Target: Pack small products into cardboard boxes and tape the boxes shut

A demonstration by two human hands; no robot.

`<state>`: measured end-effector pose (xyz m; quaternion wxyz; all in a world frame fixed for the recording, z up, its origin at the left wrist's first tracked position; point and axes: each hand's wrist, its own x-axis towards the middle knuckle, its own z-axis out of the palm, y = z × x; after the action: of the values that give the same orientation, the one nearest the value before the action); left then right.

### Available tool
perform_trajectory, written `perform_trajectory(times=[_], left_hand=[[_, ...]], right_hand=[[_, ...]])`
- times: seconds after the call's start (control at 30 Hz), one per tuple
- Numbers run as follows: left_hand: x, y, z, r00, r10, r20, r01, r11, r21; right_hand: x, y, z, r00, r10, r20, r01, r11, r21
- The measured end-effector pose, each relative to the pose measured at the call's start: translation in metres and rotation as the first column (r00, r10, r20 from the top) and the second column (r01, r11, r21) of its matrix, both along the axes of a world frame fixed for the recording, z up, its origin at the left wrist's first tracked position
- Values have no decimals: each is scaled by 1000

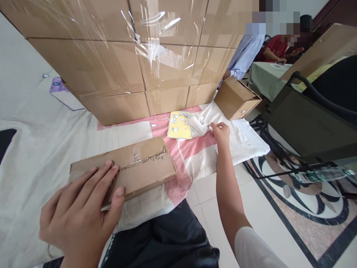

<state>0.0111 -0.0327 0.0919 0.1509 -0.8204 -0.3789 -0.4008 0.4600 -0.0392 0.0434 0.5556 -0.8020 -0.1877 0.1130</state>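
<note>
My left hand (83,208) lies flat with fingers stretched out on a brown cardboard box (147,169), over its near left part. A rough, torn-looking line runs along the top of this box. Farther right, my right hand (220,132) pinches the tape end at the front of a white tape dispenser (198,124); the tape itself hardly shows. Beside the dispenser is a yellow card (180,130) with several small white paper pieces on it.
Taped cardboard boxes (167,70) stand stacked like a wall behind the cloth-covered table (200,158). Another carton (235,98) sits at the right, near a person's blue sleeve (248,52). A purple-and-white box (65,95) is at the left, a dark chair (315,123) at the right.
</note>
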Motion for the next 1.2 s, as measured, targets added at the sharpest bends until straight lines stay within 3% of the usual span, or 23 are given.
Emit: perform_trajectory(times=[0.2, 0.47, 0.83, 1.2], left_hand=[[-2, 0, -1, 1000, 5, -8, -5, 1000, -24], [-7, 1, -3, 996, 14, -92, -18, 999, -46], [-9, 1, -4, 996, -17, -87, 12, 998, -55], [-3, -6, 4, 997, 31, -73, -39, 993, -108]], right_hand=[[3, -4, 9, 989, 92, -117, -101, 992, -70], [4, -7, 9, 919, 254, -302, -233, 967, 102], [5, -7, 0, 899, 311, -307, -249, 942, 224], [4, -8, -2, 914, 287, -287, -234, 950, 207]])
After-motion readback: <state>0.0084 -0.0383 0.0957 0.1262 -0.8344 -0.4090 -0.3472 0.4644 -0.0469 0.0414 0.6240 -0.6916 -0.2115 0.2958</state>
